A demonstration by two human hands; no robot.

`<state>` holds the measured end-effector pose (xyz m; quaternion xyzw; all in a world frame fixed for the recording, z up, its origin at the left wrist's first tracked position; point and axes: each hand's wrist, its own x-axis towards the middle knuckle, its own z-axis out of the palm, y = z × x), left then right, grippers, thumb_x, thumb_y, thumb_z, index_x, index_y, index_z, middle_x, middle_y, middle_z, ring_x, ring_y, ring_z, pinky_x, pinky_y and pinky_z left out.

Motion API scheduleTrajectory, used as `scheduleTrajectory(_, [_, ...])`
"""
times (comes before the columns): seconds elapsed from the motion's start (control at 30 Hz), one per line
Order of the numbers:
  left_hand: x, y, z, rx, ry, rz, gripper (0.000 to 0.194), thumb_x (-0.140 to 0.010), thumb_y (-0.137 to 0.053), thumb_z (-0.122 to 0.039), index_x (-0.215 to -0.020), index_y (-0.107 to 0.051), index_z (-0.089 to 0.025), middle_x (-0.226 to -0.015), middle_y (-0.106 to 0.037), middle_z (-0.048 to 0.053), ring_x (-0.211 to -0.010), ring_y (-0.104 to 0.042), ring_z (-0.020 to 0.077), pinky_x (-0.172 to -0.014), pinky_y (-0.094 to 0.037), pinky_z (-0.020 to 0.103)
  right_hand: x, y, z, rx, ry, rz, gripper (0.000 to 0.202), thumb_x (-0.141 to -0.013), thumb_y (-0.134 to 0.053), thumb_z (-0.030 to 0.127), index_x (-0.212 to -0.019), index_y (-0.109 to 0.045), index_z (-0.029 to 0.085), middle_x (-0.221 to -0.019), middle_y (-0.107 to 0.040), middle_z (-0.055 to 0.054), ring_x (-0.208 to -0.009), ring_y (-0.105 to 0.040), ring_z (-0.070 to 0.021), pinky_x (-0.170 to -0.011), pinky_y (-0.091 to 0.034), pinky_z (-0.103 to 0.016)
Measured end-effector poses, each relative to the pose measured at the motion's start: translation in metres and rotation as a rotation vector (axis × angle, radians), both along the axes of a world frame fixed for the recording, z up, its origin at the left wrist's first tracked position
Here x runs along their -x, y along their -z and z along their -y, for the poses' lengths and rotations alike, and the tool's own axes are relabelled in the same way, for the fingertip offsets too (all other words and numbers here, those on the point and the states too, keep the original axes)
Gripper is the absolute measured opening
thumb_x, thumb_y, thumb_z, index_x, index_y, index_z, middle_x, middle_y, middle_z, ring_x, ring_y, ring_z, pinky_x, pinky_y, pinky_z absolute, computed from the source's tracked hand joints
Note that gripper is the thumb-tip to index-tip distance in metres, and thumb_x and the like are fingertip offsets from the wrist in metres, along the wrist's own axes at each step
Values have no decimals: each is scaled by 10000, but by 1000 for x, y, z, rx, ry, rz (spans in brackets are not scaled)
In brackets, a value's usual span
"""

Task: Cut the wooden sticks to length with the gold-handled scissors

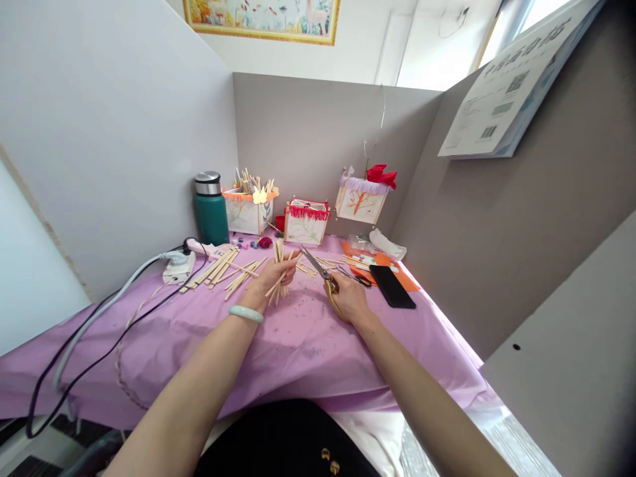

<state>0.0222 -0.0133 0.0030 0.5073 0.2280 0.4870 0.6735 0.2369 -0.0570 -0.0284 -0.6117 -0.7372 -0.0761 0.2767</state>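
My left hand (271,277) is closed around a bundle of thin wooden sticks (278,252), most of them upright and one slanting across. A pale green bangle (246,313) circles that wrist. In my right hand (350,298) is a pair of scissors (318,264) with gold-coloured handles. Its blades point up and left, their tips close to the fingers of my left hand. Whether the blades touch a stick I cannot tell. More loose wooden sticks (213,270) lie on the purple tablecloth (298,338), left of my left hand.
A green bottle (211,211) stands at back left beside a decorated box of sticks (243,213). Behind my hands are a red-fringed box (307,224) and a box with a red flower (362,199). A black phone (392,287) lies right; cables (106,324) and a power strip (179,268) left.
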Motion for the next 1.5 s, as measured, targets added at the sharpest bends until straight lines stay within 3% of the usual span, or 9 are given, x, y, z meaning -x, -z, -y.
scheduleTrajectory(0.23, [0,1,1,2,-51,-47,411,-716,-737,-236,-1087,-612,-112,-485,-392,-90,-373,-278,37,-386,-147,187,-1,-1,0,23,22,21,261,-940,-449,382,-986,-662,237,-855,-712,-31,-783,-621,-182,-684,-364,-258])
scheduleTrajectory(0.43, [-2,3,-3,-13,8,-61,474,-721,-757,-274,-1143,-622,-107,-490,-381,-91,-377,-288,35,-390,-158,184,7,0,2,66,9,136,276,-932,-464,399,-938,-683,230,-879,-729,-57,-794,-645,-197,-673,-372,-270])
scheduleTrajectory(0.63, [-1,1,-5,36,-6,-34,414,-730,-717,-250,-1108,-599,-129,-486,-416,-90,-347,-270,38,-370,-150,181,5,1,0,70,139,83,281,-934,-471,424,-1026,-663,240,-918,-725,-62,-824,-654,-209,-680,-389,-281])
scheduleTrajectory(0.97, [1,1,-8,49,-4,-8,299,-737,-695,-221,-992,-544,-176,-481,-416,-96,-329,-271,42,-367,-152,188,1,0,2,22,26,-4,266,-899,-551,399,-1112,-624,259,-1022,-699,-39,-907,-629,-198,-742,-402,-273])
scheduleTrajectory(1.5, [2,0,-5,19,61,3,275,-762,-701,-244,-966,-527,-181,-485,-413,-91,-346,-292,44,-378,-156,186,1,3,1,-3,34,37,230,-939,-478,375,-1062,-621,244,-983,-704,-43,-867,-627,-195,-720,-372,-271])
